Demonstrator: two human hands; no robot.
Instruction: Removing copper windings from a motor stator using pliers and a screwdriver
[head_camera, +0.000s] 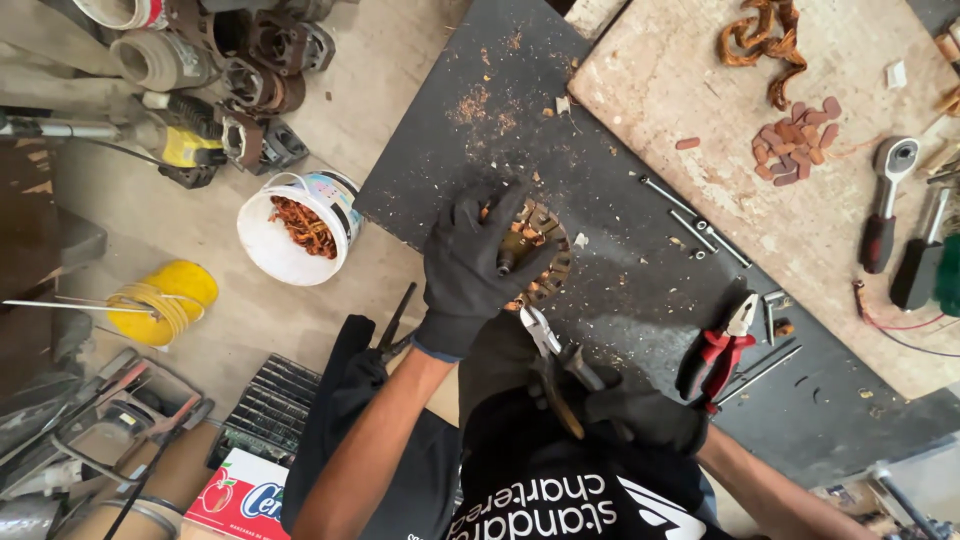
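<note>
The left hand (468, 262), in a black glove, lies spread flat over a round motor stator (535, 255) with copper windings, pressing it onto the dark bench (640, 270). The stator sits near the centre of the view, at the bench's left edge; wood-coloured chips and dust lie scattered around it.

The right hand (640, 415), also black-gloved, is closed around the handles of a cutting plier (555, 350). The plier's jaws point toward 11 o'clock and end just beside the stator at its 6 o'clock side.

Red-handled pliers (718, 350) lie on the bench at 3 o'clock from the right hand. Long steel bolts (695, 222) lie at 2 o'clock from the stator. A lighter board (700, 90) at 1 o'clock carries a coil of copper wire (762, 45), a heap of small reddish wedges (795, 150) and a ratchet wrench (885, 200).

On the floor at 9 o'clock from the stator stands a white bucket (295, 225) holding copper scraps.
</note>
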